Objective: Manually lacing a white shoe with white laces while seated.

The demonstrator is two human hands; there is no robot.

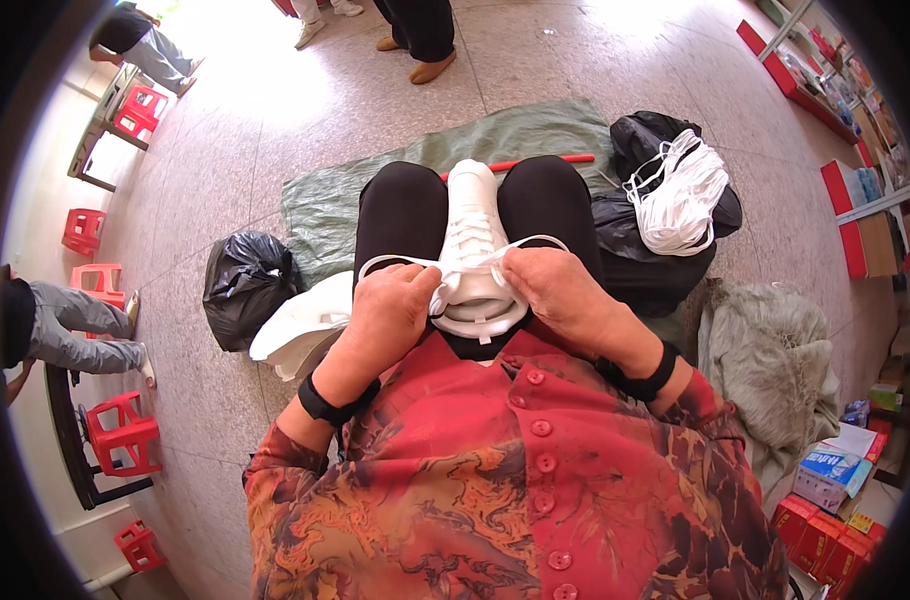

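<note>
A white lace-up shoe (469, 205) lies between my knees with its toe pointing away from me and its opening toward my body. White lace crosses in rows over its tongue. My left hand (393, 303) is closed at the left side of the opening, gripping one end of the shoelace (399, 259). On the other side my right hand (555, 288) is closed on the other end, which loops out above my knuckles. Both hands sit close to the shoe's collar; the fingertips are partly hidden.
Beside my left leg are a white shoe (310, 320) and a black plastic bag (250, 290). A bundle of white laces (680, 195) rests on black plastic at the right. A green woven sheet (325, 210) covers the floor ahead. Red stools (123, 435) stand far left, near other people.
</note>
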